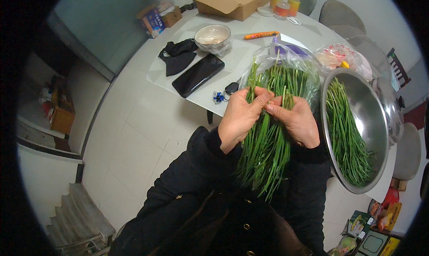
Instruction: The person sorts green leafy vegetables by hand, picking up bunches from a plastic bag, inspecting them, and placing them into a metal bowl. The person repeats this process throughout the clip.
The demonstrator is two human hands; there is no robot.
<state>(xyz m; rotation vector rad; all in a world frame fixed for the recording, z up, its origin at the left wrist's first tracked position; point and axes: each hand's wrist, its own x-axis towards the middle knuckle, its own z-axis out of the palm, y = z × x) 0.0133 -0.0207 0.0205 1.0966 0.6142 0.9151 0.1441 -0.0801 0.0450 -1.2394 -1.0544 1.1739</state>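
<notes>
My left hand (242, 116) is closed around the pale stem ends of a bunch of garlic chives (254, 155). Stems of the same greens pass through my right hand (296, 120), and the fingertips of both hands meet between the two bunches. The long leaves hang down in front of my dark jacket. Behind my hands, more chives (295, 80) lie in a clear plastic bag (313, 67) on the table. To the right, a large stainless steel bowl (377, 122) holds a pile of chives (347, 132) lying lengthwise.
On the white table (238, 35) are a black phone (198, 76), keys (231, 88), a black cloth (179, 60), a bowl in plastic wrap (212, 36), an orange packaged stick (261, 35), a cardboard box (234, 10) and a bottle (282, 9). Grey chairs (342, 18) stand around it.
</notes>
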